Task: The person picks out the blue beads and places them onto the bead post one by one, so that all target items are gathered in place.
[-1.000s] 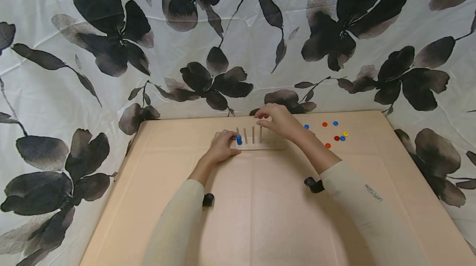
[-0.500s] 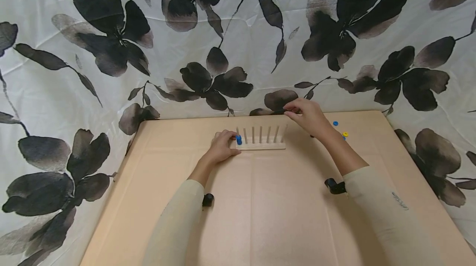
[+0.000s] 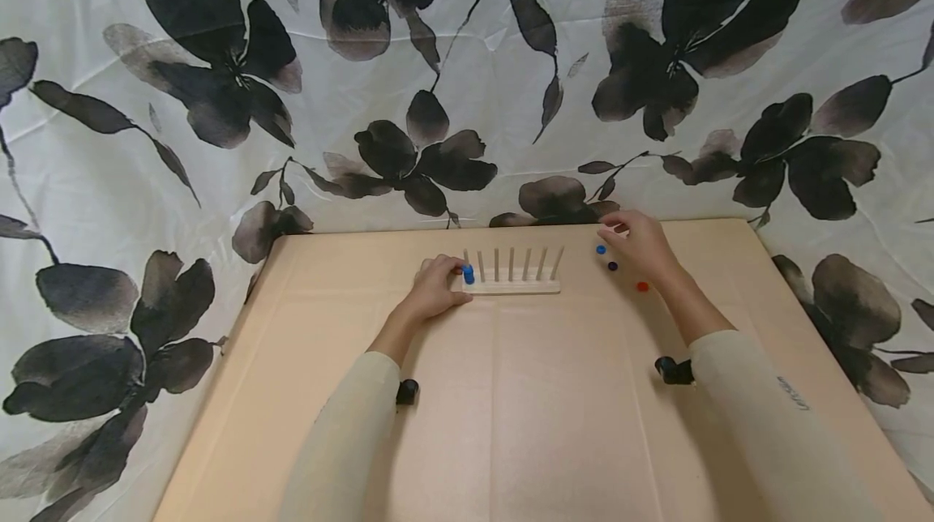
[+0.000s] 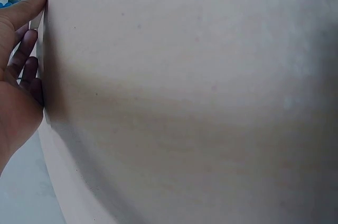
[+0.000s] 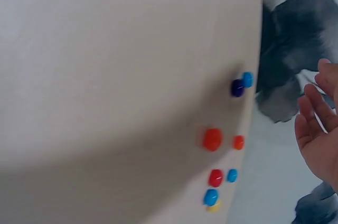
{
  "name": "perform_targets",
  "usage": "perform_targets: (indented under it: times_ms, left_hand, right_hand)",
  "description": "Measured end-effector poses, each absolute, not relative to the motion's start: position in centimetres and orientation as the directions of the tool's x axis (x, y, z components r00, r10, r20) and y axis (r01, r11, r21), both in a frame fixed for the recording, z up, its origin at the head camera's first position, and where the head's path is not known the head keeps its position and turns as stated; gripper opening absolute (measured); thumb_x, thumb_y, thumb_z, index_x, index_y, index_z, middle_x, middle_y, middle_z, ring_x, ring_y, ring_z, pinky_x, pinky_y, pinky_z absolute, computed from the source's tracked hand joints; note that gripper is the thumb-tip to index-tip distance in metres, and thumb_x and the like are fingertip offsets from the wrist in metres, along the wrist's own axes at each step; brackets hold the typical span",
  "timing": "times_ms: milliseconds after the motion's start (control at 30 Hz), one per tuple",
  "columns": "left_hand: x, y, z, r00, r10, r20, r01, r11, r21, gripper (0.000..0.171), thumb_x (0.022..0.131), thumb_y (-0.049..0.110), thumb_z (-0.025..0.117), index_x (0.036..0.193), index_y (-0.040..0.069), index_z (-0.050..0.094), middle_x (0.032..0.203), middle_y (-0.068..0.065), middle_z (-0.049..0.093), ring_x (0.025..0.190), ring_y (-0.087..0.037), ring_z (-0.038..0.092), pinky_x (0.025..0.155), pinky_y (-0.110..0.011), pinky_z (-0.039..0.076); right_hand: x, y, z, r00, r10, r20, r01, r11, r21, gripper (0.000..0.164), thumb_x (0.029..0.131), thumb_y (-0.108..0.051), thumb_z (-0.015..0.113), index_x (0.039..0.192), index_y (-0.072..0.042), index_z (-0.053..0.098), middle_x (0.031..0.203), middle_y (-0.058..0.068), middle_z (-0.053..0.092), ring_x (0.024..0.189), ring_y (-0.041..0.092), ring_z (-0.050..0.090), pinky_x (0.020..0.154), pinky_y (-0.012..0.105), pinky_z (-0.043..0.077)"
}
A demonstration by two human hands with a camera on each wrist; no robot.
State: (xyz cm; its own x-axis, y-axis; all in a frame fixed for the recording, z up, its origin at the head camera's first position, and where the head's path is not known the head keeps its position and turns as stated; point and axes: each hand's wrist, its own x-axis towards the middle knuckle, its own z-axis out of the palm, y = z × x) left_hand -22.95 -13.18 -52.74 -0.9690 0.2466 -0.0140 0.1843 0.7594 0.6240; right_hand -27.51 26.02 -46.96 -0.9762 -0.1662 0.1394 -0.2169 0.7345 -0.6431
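Observation:
At the far side of the table stands a wooden peg rack (image 3: 516, 288) with several thin upright pegs. Blue beads (image 3: 469, 274) sit on its leftmost peg. My left hand (image 3: 434, 287) grips the rack's left end, its thumb at the front edge in the left wrist view. My right hand (image 3: 639, 243) hovers over the loose beads with loosely bent fingers and nothing visible between them. Near it on the table lie a light blue bead (image 3: 601, 250), a dark blue bead (image 3: 612, 266) and an orange-red bead (image 3: 643, 287).
The right wrist view shows further loose beads, among them a red bead (image 5: 215, 178), a blue bead (image 5: 210, 197) and a partly covered yellow bead (image 5: 213, 208). A flower-patterned cloth (image 3: 467, 60) hangs behind the table (image 3: 569, 392).
My right hand has moved rightward, from above the rack to above the loose beads, uncovering the rack's right-hand pegs. My left hand stays at the rack's left end.

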Motion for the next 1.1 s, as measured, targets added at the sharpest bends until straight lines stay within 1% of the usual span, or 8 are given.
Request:
perform_targets:
  times_ms: [133, 267, 433, 533, 633, 800, 967, 1100]
  left_hand:
    - [-23.0, -13.3, -52.8, -0.970, 0.245, -0.011, 0.185, 0.764, 0.618, 0.059, 0.084, 0.026, 0.087, 0.135, 0.009, 0.062, 0.127, -0.007, 0.061, 0.127, -0.031, 0.043, 0.110, -0.046, 0.035]
    - [-23.0, -13.3, -52.7, -0.969, 0.246, -0.011, 0.187, 0.763, 0.619, 0.059, 0.084, 0.026, 0.087, 0.135, 0.009, 0.062, 0.127, -0.007, 0.061, 0.125, -0.030, 0.044, 0.109, -0.046, 0.036]
    - [-22.9, -13.2, -52.5, -0.968, 0.249, -0.026, 0.180, 0.765, 0.619, 0.060, 0.085, 0.026, 0.087, 0.136, 0.008, 0.061, 0.127, -0.007, 0.060, 0.124, -0.030, 0.043, 0.109, -0.045, 0.035]
    - [-22.8, -13.2, -52.5, -0.969, 0.247, -0.027, 0.178, 0.766, 0.618, 0.060, 0.085, 0.026, 0.087, 0.136, 0.008, 0.061, 0.127, -0.007, 0.060, 0.124, -0.030, 0.043, 0.108, -0.044, 0.036]
    - [-22.9, -13.2, -52.7, -0.968, 0.250, -0.023, 0.183, 0.768, 0.614, 0.060, 0.085, 0.026, 0.087, 0.136, 0.008, 0.061, 0.127, -0.007, 0.061, 0.124, -0.030, 0.044, 0.108, -0.044, 0.036]
    - [-23.0, -13.2, -52.9, -0.969, 0.246, -0.027, 0.179, 0.773, 0.608, 0.061, 0.084, 0.027, 0.087, 0.136, 0.009, 0.061, 0.128, -0.007, 0.060, 0.128, -0.030, 0.042, 0.111, -0.045, 0.034]
    - [-23.0, -13.3, -52.9, -0.971, 0.239, -0.032, 0.169, 0.770, 0.615, 0.061, 0.084, 0.027, 0.087, 0.136, 0.009, 0.060, 0.128, -0.007, 0.060, 0.129, -0.031, 0.042, 0.112, -0.046, 0.034]
    - [-23.1, -13.3, -52.9, -0.971, 0.236, -0.033, 0.168, 0.776, 0.608, 0.061, 0.084, 0.027, 0.087, 0.136, 0.009, 0.061, 0.128, -0.007, 0.060, 0.129, -0.031, 0.042, 0.111, -0.046, 0.034]
  right_hand:
    - [-27.9, 26.4, -48.2, -0.985, -0.156, 0.075, -0.168, 0.752, -0.638, 0.041, 0.103, -0.021, 0.064, 0.137, 0.002, 0.060, 0.133, 0.025, 0.061, 0.125, 0.044, 0.056, 0.103, 0.059, 0.047]
    - [-28.3, 26.3, -48.9, -0.980, -0.197, 0.027, -0.175, 0.787, -0.591, 0.043, 0.103, -0.020, 0.061, 0.138, 0.005, 0.059, 0.134, 0.028, 0.060, 0.125, 0.045, 0.056, 0.104, 0.058, 0.046]
    - [-28.4, 25.9, -49.5, -0.967, -0.256, 0.003, -0.223, 0.837, -0.500, 0.043, 0.101, -0.018, 0.064, 0.135, 0.009, 0.060, 0.131, 0.033, 0.058, 0.123, 0.049, 0.056, 0.107, 0.059, 0.044]
    - [-28.5, 25.6, -49.9, -0.963, -0.269, 0.010, -0.239, 0.839, -0.488, 0.044, 0.099, -0.016, 0.066, 0.134, 0.010, 0.060, 0.128, 0.034, 0.058, 0.120, 0.049, 0.057, 0.106, 0.059, 0.045]
    - [-28.7, 25.4, -50.4, -0.963, -0.269, 0.011, -0.242, 0.846, -0.474, 0.045, 0.098, -0.016, 0.069, 0.133, 0.011, 0.060, 0.124, 0.033, 0.060, 0.115, 0.046, 0.059, 0.104, 0.058, 0.047]
    - [-28.8, 25.2, -51.0, -0.960, -0.278, 0.032, -0.262, 0.854, -0.449, 0.037, 0.096, -0.012, 0.071, 0.125, 0.011, 0.065, 0.118, 0.031, 0.062, 0.112, 0.045, 0.059, 0.103, 0.057, 0.047]
    - [-28.6, 25.3, -51.2, -0.963, -0.268, 0.024, -0.248, 0.852, -0.461, 0.030, 0.098, -0.007, 0.067, 0.122, 0.010, 0.066, 0.118, 0.031, 0.060, 0.111, 0.045, 0.059, 0.104, 0.057, 0.047]
    - [-28.6, 25.4, -51.3, -0.964, -0.265, 0.027, -0.246, 0.847, -0.472, 0.027, 0.099, -0.004, 0.064, 0.121, 0.009, 0.066, 0.116, 0.030, 0.060, 0.109, 0.044, 0.059, 0.103, 0.056, 0.048]
